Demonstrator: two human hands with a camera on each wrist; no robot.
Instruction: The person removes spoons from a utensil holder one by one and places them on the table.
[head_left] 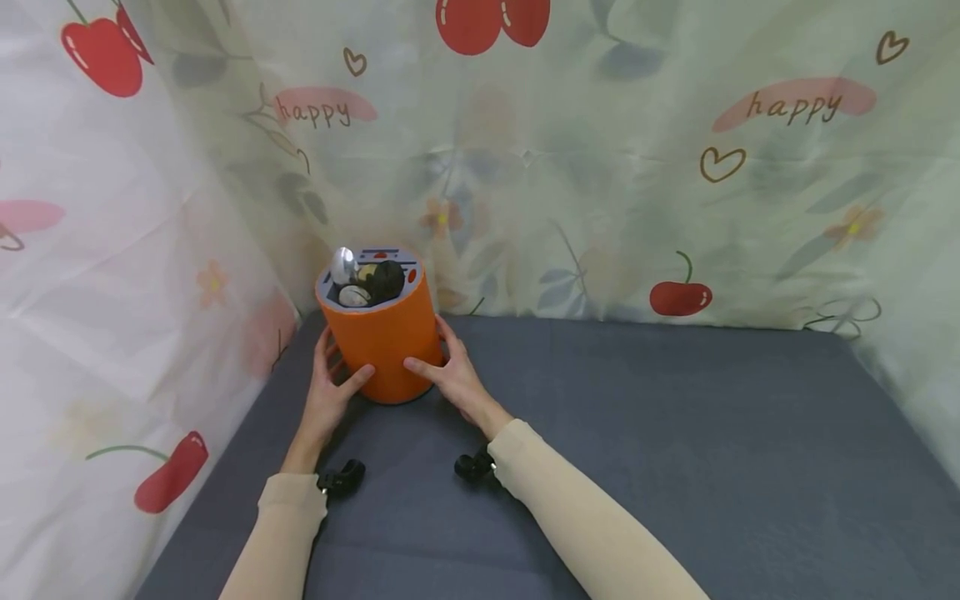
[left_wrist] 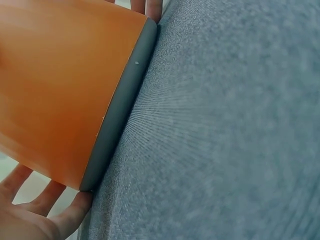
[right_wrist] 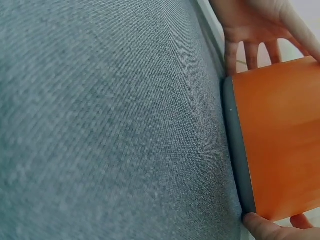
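An orange cylindrical container (head_left: 384, 350) stands at the far left of the grey table, its dark base close against the cloth. My left hand (head_left: 327, 400) holds its left side, thumb in front and fingers spread round the wall. On the opposite side my right hand (head_left: 459, 379) grips it in the same way. A shiny spoon (head_left: 343, 266) sticks up at the rim, beside a dark rounded thing (head_left: 388, 281) and a pale round one (head_left: 354, 296). The lower contents are hidden by the wall. In the left wrist view the dark base (left_wrist: 120, 107) shows close up.
A grey cloth-covered table (head_left: 637, 450) stretches away to the right. White curtains (head_left: 525, 192) with cherries and the word "happy" hang behind it and at both sides, the left one near the container. Black wrist mounts (head_left: 343, 478) protrude from both sleeves.
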